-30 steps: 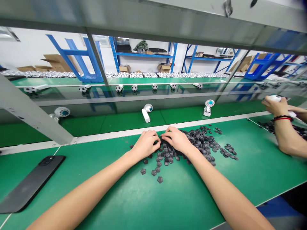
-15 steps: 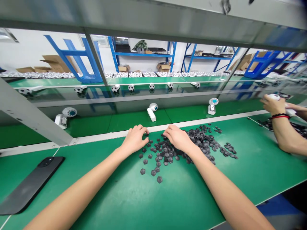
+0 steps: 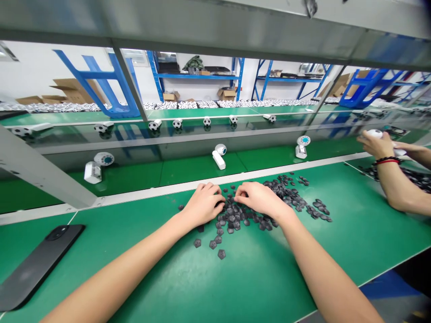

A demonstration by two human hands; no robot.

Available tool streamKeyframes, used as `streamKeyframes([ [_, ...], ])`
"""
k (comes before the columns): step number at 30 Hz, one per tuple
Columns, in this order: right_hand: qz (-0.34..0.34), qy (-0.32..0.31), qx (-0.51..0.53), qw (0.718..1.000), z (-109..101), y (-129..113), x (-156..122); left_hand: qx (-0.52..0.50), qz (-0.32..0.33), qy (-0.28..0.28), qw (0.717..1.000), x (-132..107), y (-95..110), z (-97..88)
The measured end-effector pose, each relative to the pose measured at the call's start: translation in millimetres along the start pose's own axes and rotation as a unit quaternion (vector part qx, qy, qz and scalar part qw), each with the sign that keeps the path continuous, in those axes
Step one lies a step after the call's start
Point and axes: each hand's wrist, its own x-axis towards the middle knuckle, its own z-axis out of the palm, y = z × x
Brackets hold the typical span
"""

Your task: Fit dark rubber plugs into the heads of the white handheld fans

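Note:
Many small black pentagon pieces [image 3: 232, 215], some with little holes, lie in a loose pile on the green table. My left hand [image 3: 204, 204] rests at the pile's left edge, fingers curled in and thumb bent towards them. Dark pieces show around its fingertips; whether any is gripped is hidden. Across a narrow gap, my right hand [image 3: 257, 197] lies over the upper middle of the pile. Its fingers are bent and drawn together with the thumb, and what they hold, if anything, cannot be made out.
A black phone [image 3: 40, 264] lies at left. Beyond the white rail [image 3: 182, 185], white camera-like units, one in the middle [image 3: 219, 157], sit on a green belt. Football-patterned units [image 3: 177, 123] line up behind. At right, a co-worker's hands [image 3: 379, 143] hold a white unit. A metal post [image 3: 54, 170] stands left.
My left hand has moved right and slightly nearer, onto the pieces. My right hand has shifted a little right. The white units on the belt have moved slightly right relative to the rail.

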Motion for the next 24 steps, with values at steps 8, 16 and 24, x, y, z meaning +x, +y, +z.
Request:
streamKeyframes([
  [8, -0.002, -0.066, 0.036, 0.997, 0, -2, -5, -0.002, -0.045, -0.009, 0.999, 3, -8, 1.3],
  [16, -0.032, -0.108, 0.112, 0.987, 2, 4, -2, -0.018, -0.049, -0.005, 0.999, 8, -12, 0.2],
  [24, -0.062, -0.124, 0.198, 0.970, 0, 10, 2, -0.066, -0.045, -0.004, 0.997, 12, -13, 4.4],
])
